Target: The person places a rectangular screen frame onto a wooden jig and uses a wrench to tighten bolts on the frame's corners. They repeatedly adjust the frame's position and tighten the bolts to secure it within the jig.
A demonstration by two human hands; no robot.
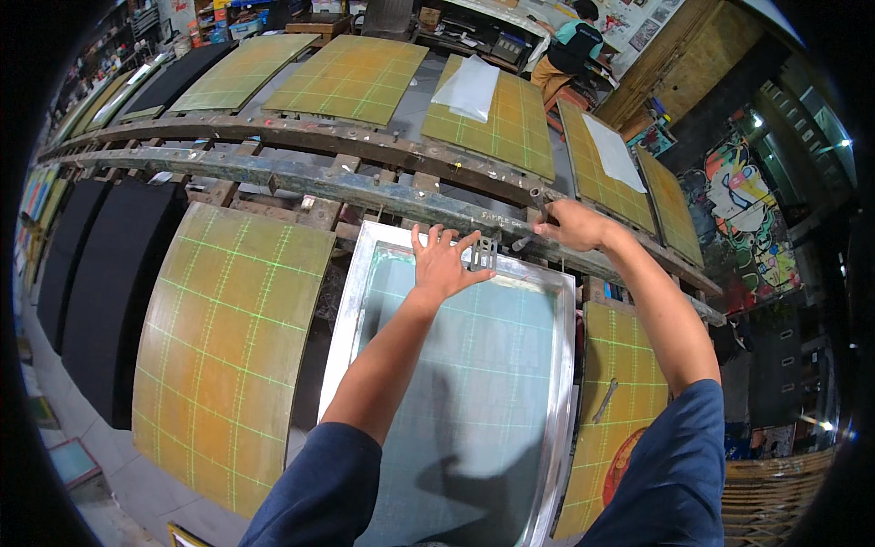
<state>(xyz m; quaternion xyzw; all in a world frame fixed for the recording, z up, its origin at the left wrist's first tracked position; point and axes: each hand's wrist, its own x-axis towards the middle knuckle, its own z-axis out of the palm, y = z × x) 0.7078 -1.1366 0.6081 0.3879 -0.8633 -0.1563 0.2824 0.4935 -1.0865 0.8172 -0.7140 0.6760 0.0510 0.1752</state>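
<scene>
A silver-edged screen printing frame point(562, 365) with translucent blue-green mesh lies in front of me. My left hand point(442, 265) grips its far rail, several fingertips over the edge. Thumb and forefinger straddle a slotted metal bracket point(483, 254) on that rail. Beyond the frame's far right corner, my right hand point(576, 226) is closed on a dark metal tool with a round, socket-like end point(536, 193). A small metal bolt or shaft end point(521, 243) shows below those fingers, beside the rail. Most of the tool is hidden by the hand.
A long scuffed rail point(301, 178) crosses beyond the frame. Yellow printing boards with green grid lines stand left point(228, 346) and right; a wrench point(604, 401) lies on the right one. Black-covered boards point(118, 283) are further left. A person point(570, 50) is at the back right.
</scene>
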